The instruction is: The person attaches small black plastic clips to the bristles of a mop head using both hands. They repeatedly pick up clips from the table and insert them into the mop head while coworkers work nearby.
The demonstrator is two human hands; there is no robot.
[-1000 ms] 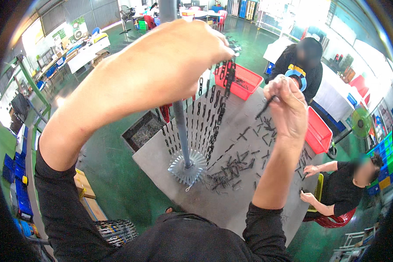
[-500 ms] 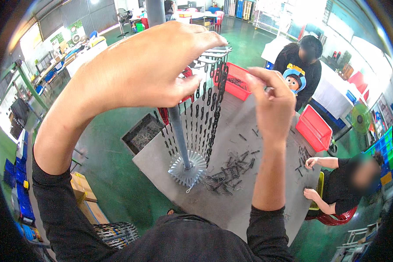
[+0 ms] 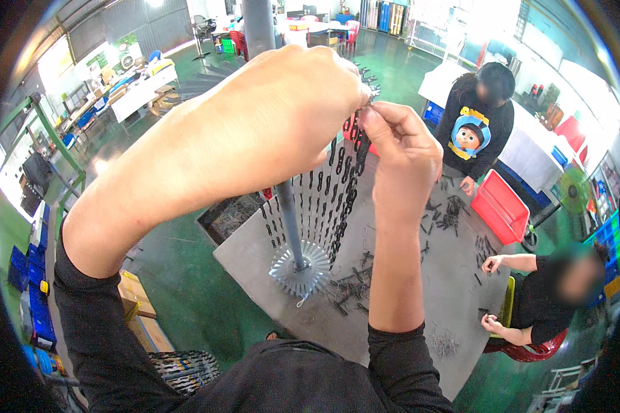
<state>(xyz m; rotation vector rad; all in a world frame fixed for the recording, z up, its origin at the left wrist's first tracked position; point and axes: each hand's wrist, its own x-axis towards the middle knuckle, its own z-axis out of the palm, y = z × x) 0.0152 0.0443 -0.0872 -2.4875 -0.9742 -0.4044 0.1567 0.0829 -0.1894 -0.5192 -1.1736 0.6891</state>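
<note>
In front of me stands a grey pole (image 3: 293, 227) with a slotted metal disc (image 3: 282, 275) at its foot. Several black link chains (image 3: 341, 186) hang around the pole, their lower ends near this disc. At the chains' upper end, beside the toothed rim (image 3: 372, 82) of an upper disc, my two hands meet. My left hand (image 3: 310, 107) is bent over with its fingers curled; most of them are hidden behind it. My right hand (image 3: 403, 141) pinches with thumb and forefinger where a chain tops out. What either hand grips is too small or covered.
Loose black pieces (image 3: 355, 286) lie scattered over the grey table (image 3: 393, 358). A red basket (image 3: 499, 206) stands at its right edge. Two people, one standing (image 3: 486, 103) and one seated (image 3: 544, 303), reach over that side. At left are a dark tray (image 3: 238, 217) and cardboard boxes (image 3: 138, 299).
My hands were apart and have come together at the upper rim. The left has turned and curled; the right has moved left. The standing person's hand now shows near the red basket.
</note>
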